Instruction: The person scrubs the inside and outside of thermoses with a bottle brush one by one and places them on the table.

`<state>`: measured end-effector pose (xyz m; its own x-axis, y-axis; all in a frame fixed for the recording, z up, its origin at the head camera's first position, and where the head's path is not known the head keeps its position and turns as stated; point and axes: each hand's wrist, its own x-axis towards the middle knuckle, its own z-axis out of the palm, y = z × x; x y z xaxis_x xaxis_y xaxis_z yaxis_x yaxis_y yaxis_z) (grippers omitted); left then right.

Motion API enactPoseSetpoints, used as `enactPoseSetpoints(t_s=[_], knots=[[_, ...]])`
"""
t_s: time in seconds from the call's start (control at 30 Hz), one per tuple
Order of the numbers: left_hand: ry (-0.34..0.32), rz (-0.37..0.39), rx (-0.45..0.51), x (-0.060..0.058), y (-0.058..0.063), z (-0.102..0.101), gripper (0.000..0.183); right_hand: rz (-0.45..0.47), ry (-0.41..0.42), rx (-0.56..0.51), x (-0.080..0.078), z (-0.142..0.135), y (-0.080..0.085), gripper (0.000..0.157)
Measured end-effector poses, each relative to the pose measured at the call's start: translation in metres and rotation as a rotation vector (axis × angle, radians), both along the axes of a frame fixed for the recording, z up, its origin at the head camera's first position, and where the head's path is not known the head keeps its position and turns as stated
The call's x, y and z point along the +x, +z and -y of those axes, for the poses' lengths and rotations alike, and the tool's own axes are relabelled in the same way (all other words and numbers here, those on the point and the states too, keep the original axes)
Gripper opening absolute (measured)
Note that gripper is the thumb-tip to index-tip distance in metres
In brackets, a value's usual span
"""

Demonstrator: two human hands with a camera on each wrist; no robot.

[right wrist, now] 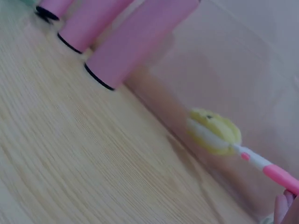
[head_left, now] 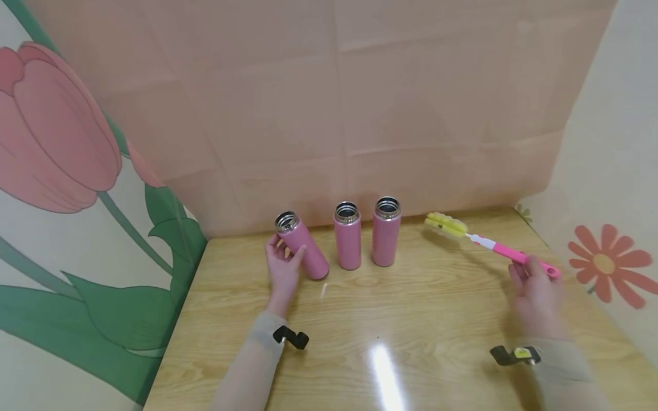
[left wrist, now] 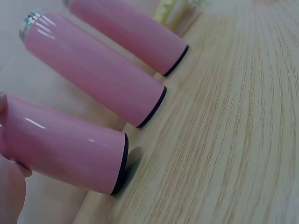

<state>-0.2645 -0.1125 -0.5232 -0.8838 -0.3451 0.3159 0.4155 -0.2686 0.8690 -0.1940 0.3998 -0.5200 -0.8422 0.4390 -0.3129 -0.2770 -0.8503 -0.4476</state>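
Note:
My left hand [head_left: 284, 273] grips a pink thermos bottle [head_left: 308, 251] near its neck and tilts it, the lidless mouth leaning to the left. In the left wrist view a shadow lies by the base of this tilted bottle [left wrist: 70, 144]. My right hand [head_left: 537, 294] holds a bottle brush by its pink handle [head_left: 509, 253]; the yellow sponge head [head_left: 446, 225] points left, above the table. Two more pink bottles stand upright and lidless to the right of the tilted one: a middle bottle [head_left: 348, 242] and a right bottle [head_left: 385, 237].
The wooden table [head_left: 411, 319] meets a pinkish cloth backdrop [head_left: 288, 114] close behind the bottles. A wall with a tulip picture [head_left: 56, 125] borders the left side, and one with a red flower [head_left: 604, 264] borders the right.

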Motion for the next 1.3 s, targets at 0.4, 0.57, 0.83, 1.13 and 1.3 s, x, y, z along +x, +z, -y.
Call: enactPoseSetpoints(t_s=[0.4,0.57,0.83,1.13,1.3], knots=[[-0.03,0.035,-0.126,-0.012,-0.005,-0.015,0.076,0.135,0.149,-0.071,-0.003,0.028,-0.019,0.007],[-0.051,0.063,-0.163,-0.012,-0.004,-0.021,0.076,0.205,0.231,0.024,0.006,0.037,-0.02,0.008],[-0.033,0.066,-0.194,-0.009,0.0,-0.027,0.074,0.29,0.288,0.244,0.018,0.051,-0.02,0.029],[-0.034,0.066,-0.204,-0.009,0.002,-0.03,0.075,0.36,0.5,1.389,0.014,0.042,-0.032,0.077],[-0.025,0.082,-0.218,-0.009,0.003,-0.03,0.075,0.318,0.577,1.766,0.01,0.04,-0.027,0.064]])
